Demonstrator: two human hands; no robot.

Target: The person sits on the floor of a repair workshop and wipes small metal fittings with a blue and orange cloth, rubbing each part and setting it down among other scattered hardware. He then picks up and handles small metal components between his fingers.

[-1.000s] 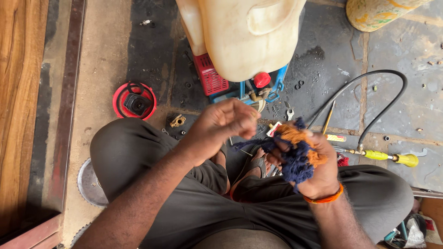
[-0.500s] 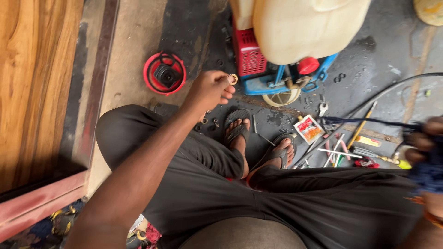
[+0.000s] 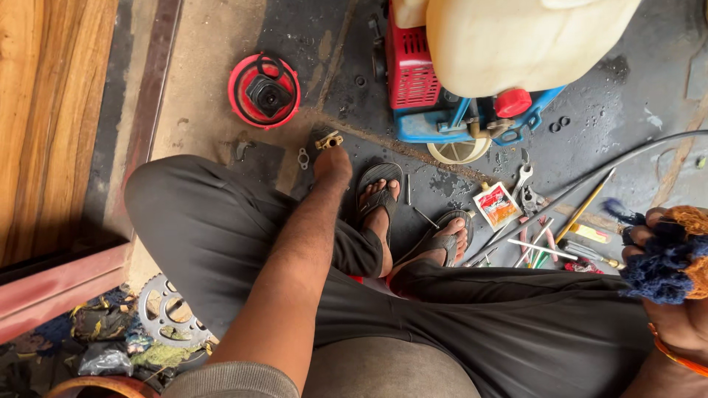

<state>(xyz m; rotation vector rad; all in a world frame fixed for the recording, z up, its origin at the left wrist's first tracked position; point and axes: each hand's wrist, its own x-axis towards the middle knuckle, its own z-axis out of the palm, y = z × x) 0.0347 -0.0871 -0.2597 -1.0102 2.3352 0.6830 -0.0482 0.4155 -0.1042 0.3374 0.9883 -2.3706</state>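
Note:
I squat over a dark workshop floor in grey trousers and sandals. My left hand (image 3: 332, 163) reaches down to the floor, fingers closed around a small brass-coloured metal part (image 3: 329, 140), with a small flat gasket (image 3: 303, 158) just left of it. At the right edge my right hand (image 3: 675, 287) is closed on a bundle of blue and orange rag (image 3: 667, 259). In front of me stands a small engine unit (image 3: 472, 96) with a red housing, blue frame, red cap and a large cream tank on top.
A red round cover with a black centre (image 3: 265, 90) lies on the floor at upper left. Loose tools, a small packet (image 3: 498, 206), screwdrivers and a black cable (image 3: 590, 184) lie at right. A toothed sprocket (image 3: 164, 313) rests among rags at lower left. A wooden panel runs along the left.
My left hand has gone from chest height out and down to the floor by the brass part. My right hand with the rag has swung to the right edge. The view shifted left.

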